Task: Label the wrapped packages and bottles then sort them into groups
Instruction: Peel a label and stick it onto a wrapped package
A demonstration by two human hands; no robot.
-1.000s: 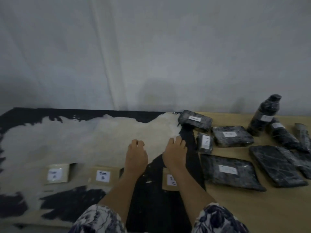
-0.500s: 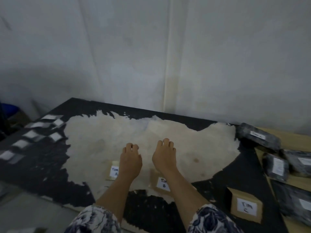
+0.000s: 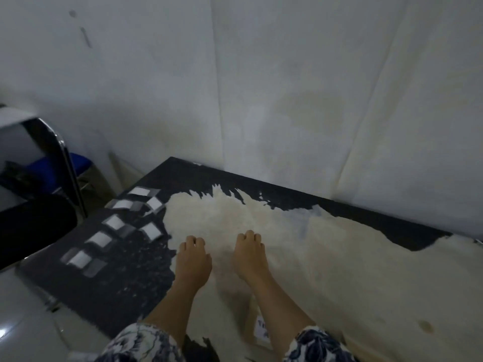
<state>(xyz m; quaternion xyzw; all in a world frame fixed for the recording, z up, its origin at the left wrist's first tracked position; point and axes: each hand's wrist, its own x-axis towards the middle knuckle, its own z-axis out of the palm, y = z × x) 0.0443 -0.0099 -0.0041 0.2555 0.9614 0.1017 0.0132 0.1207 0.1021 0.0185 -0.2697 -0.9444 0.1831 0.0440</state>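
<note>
Head view: left hand (image 3: 193, 259), right hand (image 3: 249, 253) above bench (image 3: 125, 283); packages and bottles out of frame.
We find each grip loosely curled, empty; we advise lifting one white label (image 3: 115, 222) by its corner.

One view, head-worn, wide-angle. Sits above the near edge of the table (image 3: 117, 278), pitched forward and down, close over the left hand (image 3: 193, 265) and right hand (image 3: 249, 257) at lower centre. Faces the table's far left corner and the wall (image 3: 287, 87) behind; left edge runs diagonally, floor (image 3: 21, 322) and chair (image 3: 52, 165) visible beyond it.
</note>
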